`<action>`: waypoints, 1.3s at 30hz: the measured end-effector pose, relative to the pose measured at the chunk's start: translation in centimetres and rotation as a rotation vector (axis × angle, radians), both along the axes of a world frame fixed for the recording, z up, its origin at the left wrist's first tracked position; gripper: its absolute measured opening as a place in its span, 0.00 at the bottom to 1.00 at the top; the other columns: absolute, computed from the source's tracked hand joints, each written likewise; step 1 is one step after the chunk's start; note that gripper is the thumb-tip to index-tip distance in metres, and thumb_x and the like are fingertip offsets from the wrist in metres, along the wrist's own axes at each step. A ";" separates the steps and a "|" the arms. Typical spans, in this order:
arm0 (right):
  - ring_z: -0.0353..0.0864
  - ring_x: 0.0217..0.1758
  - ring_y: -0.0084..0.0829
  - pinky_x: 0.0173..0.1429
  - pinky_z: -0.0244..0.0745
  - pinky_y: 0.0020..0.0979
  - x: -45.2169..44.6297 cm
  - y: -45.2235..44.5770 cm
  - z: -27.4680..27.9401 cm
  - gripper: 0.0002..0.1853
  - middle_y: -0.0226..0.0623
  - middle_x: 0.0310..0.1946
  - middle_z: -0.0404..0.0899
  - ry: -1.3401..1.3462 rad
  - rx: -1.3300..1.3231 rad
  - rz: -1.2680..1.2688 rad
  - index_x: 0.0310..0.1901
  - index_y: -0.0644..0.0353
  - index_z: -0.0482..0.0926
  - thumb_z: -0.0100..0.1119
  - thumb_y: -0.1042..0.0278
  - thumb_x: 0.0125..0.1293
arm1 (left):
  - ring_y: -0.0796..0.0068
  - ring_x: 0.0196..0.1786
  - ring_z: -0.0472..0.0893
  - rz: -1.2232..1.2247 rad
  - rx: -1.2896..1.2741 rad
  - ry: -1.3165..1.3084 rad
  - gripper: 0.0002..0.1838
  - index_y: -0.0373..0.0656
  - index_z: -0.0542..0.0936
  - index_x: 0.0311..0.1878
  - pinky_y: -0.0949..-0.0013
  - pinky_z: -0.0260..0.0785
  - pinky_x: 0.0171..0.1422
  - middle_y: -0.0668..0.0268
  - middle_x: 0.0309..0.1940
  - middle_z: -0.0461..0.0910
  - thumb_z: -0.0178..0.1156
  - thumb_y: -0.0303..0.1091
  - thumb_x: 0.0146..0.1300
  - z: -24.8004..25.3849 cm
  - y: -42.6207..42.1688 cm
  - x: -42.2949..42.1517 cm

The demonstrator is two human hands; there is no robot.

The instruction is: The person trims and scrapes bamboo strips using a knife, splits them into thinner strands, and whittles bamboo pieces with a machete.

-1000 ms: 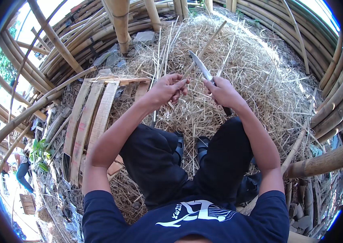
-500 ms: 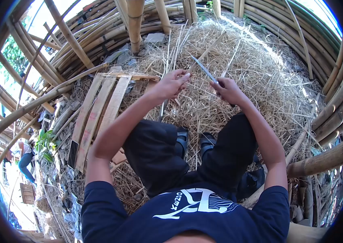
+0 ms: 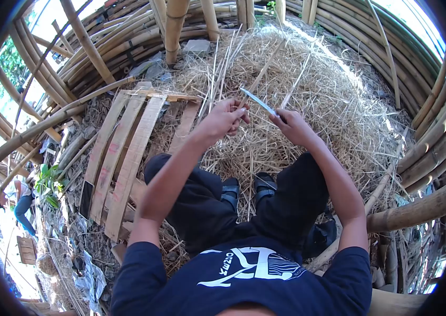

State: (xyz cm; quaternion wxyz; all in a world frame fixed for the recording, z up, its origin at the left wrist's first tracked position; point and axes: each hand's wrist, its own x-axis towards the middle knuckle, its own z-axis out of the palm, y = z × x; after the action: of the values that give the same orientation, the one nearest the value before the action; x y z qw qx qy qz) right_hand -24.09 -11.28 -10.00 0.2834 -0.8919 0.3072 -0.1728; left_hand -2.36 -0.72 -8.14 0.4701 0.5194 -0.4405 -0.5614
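In the middle of the head view, my left hand point(image 3: 225, 120) is closed around the near end of a thin bamboo strip point(image 3: 266, 67). The strip slants away to the upper right over the straw. My right hand point(image 3: 293, 127) grips a knife point(image 3: 258, 100) by its handle, which the fingers mostly cover. Its bright blade points up and left and crosses the strip just beyond my left fingers. Whether the edge touches the strip I cannot tell.
Cut shavings and straw point(image 3: 333, 105) cover the ground. Several loose strips point(image 3: 216, 68) lie beyond my left hand. A wooden pallet point(image 3: 141, 145) stands at left. Stacked bamboo poles point(image 3: 123, 58) and upright posts surround me. A person point(image 3: 22, 203) is at far left.
The knife has tilted flatter, its tip coming down toward my left hand. My left hand has dropped slightly, still holding the strip. The whole view has shifted a little.
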 end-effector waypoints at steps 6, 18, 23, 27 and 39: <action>0.77 0.35 0.55 0.39 0.69 0.48 2.2 0.5 -2.3 0.18 0.53 0.28 0.77 0.171 -0.100 0.101 0.40 0.63 0.73 0.49 0.53 0.72 | 0.90 0.18 0.63 0.166 0.102 0.375 0.11 0.35 0.72 0.54 0.83 0.55 0.20 0.64 0.34 0.78 0.50 0.25 0.70 -6.9 1.6 -1.0; 0.77 0.37 0.59 0.45 0.71 0.52 5.1 -0.8 -11.0 0.21 0.57 0.29 0.77 0.249 0.125 0.217 0.36 0.66 0.75 0.48 0.52 0.72 | 0.91 0.12 0.58 0.290 0.221 0.329 0.07 0.44 0.71 0.44 0.82 0.46 0.13 0.73 0.23 0.73 0.51 0.37 0.72 -13.6 1.9 -0.3; 0.77 0.33 0.60 0.39 0.71 0.53 3.2 -0.1 -14.3 0.20 0.57 0.27 0.78 0.267 0.170 0.235 0.38 0.65 0.74 0.46 0.52 0.72 | 0.90 0.13 0.59 0.200 0.314 0.306 0.08 0.42 0.72 0.47 0.81 0.48 0.14 0.71 0.26 0.74 0.53 0.36 0.71 -16.0 2.7 -0.8; 0.79 0.34 0.58 0.40 0.73 0.54 2.8 0.4 -13.7 0.17 0.56 0.27 0.79 0.288 0.177 0.196 0.41 0.64 0.74 0.46 0.55 0.72 | 0.90 0.12 0.58 0.185 0.334 0.331 0.10 0.40 0.71 0.49 0.80 0.47 0.14 0.68 0.27 0.74 0.47 0.36 0.74 -17.2 2.6 -1.7; 0.77 0.31 0.55 0.36 0.70 0.53 1.8 0.9 -17.0 0.17 0.51 0.23 0.77 0.242 0.165 0.210 0.34 0.61 0.74 0.48 0.55 0.71 | 0.89 0.15 0.56 0.236 0.322 0.324 0.11 0.42 0.69 0.55 0.81 0.47 0.16 0.77 0.19 0.61 0.43 0.34 0.76 -18.6 3.8 -4.9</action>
State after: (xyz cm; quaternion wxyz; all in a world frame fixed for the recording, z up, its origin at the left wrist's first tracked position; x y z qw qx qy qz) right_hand -22.33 -10.39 -26.96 0.3330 -0.9071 0.2574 -0.0079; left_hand -7.28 3.05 -26.71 0.5080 0.5386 -0.2009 -0.6414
